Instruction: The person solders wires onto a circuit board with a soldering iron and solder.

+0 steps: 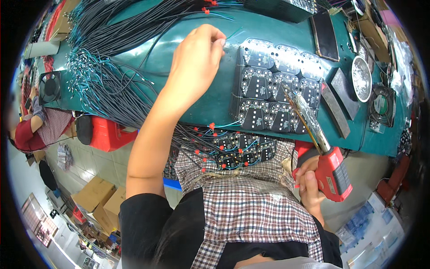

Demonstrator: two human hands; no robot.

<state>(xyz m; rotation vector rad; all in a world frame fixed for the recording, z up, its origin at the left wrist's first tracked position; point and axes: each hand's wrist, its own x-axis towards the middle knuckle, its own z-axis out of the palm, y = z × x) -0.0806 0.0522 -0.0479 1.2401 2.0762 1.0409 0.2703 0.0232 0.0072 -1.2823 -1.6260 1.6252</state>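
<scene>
pale tiled floor [104, 164] | glossy green worktable [209, 106] | red plastic stool [106, 133], left | cardboard boxes [95, 193] on the floor, lower left

So your soldering gun [332, 175] is a chunky red body with a dark grey panel, gripped in your right hand [310, 181]. Its shiny metal barrel slants up and to the left, a thin coppery tube alongside, tip over the circuit boards [257, 85]; can't tell if it's touching. Those are black with pale pads, laid flat three by three, stacked deep. The thin green wire [234, 34] pokes out of your left hand's [197, 58] pinch, just beyond their upper-left corner.
</scene>
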